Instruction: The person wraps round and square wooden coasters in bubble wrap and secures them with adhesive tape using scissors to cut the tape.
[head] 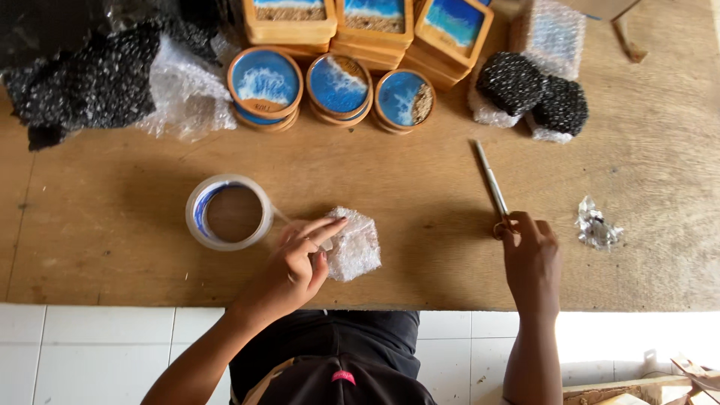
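My left hand (300, 262) presses its fingers on a small parcel wrapped in clear bubble wrap (356, 244) near the front edge of the wooden table (112, 247). A strip of clear tape runs from a tape roll (229, 212) to my fingers. My right hand (531, 259) rests on the handle end of a pair of scissors (491, 184) whose closed blades point away from me.
Round blue-and-wood coasters (337, 90) and square ones (375, 26) are stacked at the back. Black-wrapped parcels (536, 94) lie right of them, black and clear bubble wrap (112, 82) at the back left. A crumpled scrap (598, 225) lies at the right. White floor tiles (90, 352) show below.
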